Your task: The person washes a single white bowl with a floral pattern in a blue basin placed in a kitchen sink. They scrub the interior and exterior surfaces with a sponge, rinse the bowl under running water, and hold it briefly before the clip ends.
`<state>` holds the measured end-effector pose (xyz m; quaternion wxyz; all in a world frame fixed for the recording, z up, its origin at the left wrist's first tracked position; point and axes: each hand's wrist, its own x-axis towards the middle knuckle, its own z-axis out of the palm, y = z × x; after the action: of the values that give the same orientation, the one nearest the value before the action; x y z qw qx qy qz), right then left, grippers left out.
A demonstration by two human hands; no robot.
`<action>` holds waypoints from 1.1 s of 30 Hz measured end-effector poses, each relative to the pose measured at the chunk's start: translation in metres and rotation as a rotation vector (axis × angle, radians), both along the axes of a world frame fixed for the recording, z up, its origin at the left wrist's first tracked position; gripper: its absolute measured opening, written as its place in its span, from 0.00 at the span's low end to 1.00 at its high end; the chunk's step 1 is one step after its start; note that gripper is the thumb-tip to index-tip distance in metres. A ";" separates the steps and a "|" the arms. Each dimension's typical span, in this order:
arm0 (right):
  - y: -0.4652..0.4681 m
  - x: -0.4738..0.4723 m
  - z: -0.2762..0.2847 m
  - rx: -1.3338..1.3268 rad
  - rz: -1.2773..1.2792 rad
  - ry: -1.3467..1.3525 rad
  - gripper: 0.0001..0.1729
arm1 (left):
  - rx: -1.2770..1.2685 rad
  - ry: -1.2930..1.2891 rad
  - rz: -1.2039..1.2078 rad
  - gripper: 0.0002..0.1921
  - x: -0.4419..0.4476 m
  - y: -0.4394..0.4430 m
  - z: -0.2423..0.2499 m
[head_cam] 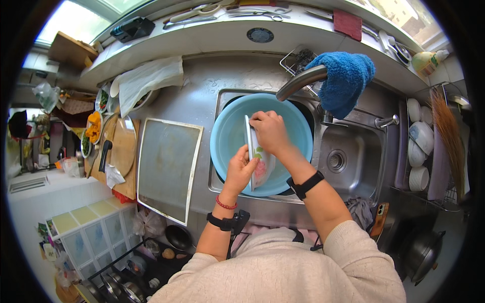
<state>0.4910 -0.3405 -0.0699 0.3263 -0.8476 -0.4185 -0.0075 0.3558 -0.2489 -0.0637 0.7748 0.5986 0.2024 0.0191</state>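
A white dish with a pink flower and green leaves (260, 161) is tilted nearly on edge over a light blue plastic basin (223, 151). My left hand (241, 168) grips its near left rim, thumb on the flowered side. At the dish's far end is my right hand (267, 130), fingers curled against the rim; whether it holds a cloth cannot be seen. The basin sits in the left bowl of a steel sink. A curved metal faucet (303, 80), draped with a blue towel (343, 83), reaches over the basin's far right edge.
Right of the basin is a smaller steel sink bowl (356, 163), then a rack with white bowls (420, 138). On the left lie a white-framed glass panel (169, 166) and a round wooden cutting board (123, 147) with a black-handled knife (105, 156). Scissors and knives line the windowsill (223, 32).
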 end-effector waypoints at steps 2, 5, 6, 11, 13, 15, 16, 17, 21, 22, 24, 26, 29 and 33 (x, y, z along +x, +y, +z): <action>-0.005 -0.003 0.006 -0.098 -0.067 0.052 0.16 | 0.065 -0.010 -0.010 0.20 0.003 0.007 -0.002; -0.017 -0.035 0.013 0.198 0.081 -0.038 0.17 | 0.088 0.019 -0.005 0.20 0.000 0.020 -0.003; -0.018 -0.044 0.011 0.204 0.050 -0.044 0.18 | 0.092 0.036 -0.009 0.20 -0.001 0.025 -0.002; -0.002 0.004 -0.046 0.233 -0.173 0.211 0.12 | 0.056 0.077 -0.119 0.21 -0.004 0.038 0.006; -0.007 0.028 -0.093 0.265 -0.325 0.279 0.10 | 0.092 0.073 -0.076 0.20 -0.002 0.037 0.008; -0.021 0.025 -0.123 -0.109 -0.419 0.227 0.12 | 0.129 0.083 0.007 0.19 -0.003 0.035 0.011; -0.033 0.009 -0.136 -0.201 -0.432 0.089 0.13 | 0.104 0.087 0.046 0.18 -0.002 0.035 0.012; -0.041 0.004 -0.149 -0.328 -0.444 -0.028 0.15 | 0.077 0.094 0.085 0.17 0.000 0.036 0.012; -0.067 -0.021 -0.171 -0.410 -0.211 0.063 0.20 | 0.171 0.184 0.268 0.17 0.006 0.034 0.013; -0.068 -0.023 -0.165 -0.341 -0.296 0.268 0.21 | 0.207 0.184 0.296 0.16 0.007 0.032 0.013; -0.063 -0.030 -0.141 -0.120 -0.392 0.501 0.22 | 0.255 0.186 0.356 0.14 0.008 0.027 0.011; -0.053 -0.040 -0.106 0.233 -0.412 0.487 0.22 | 0.357 0.204 0.365 0.13 0.011 0.023 0.008; -0.034 -0.063 -0.053 0.299 -0.265 0.308 0.22 | 0.580 0.182 0.373 0.15 0.017 0.023 0.000; -0.014 -0.078 -0.019 0.193 -0.056 -0.080 0.24 | 0.886 0.090 0.404 0.18 0.028 0.029 -0.010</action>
<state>0.4126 -0.3542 -0.0887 0.3890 -0.8227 -0.4045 -0.0909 0.3842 -0.2198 -0.0741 0.4169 0.8198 0.3200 0.2275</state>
